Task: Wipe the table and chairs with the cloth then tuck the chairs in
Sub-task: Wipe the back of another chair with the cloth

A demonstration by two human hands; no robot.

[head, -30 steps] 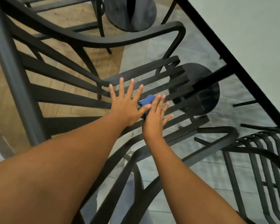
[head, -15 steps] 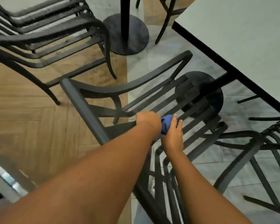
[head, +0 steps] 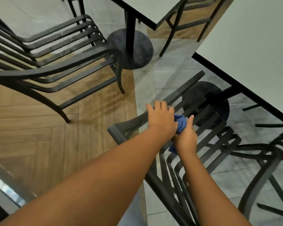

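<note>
Table [head: 252, 38] sits right of the black slatted chair [head: 207, 136], which is pulled out, not tucked. Left hand [head: 160, 118] rests on the chair's armrest, fingers loosely curled. Right hand [head: 185, 137] clutches the bunched blue cloth [head: 180, 122] at the seat slats. Risk: the wad skips the slat gaps or snags between slats.
</note>
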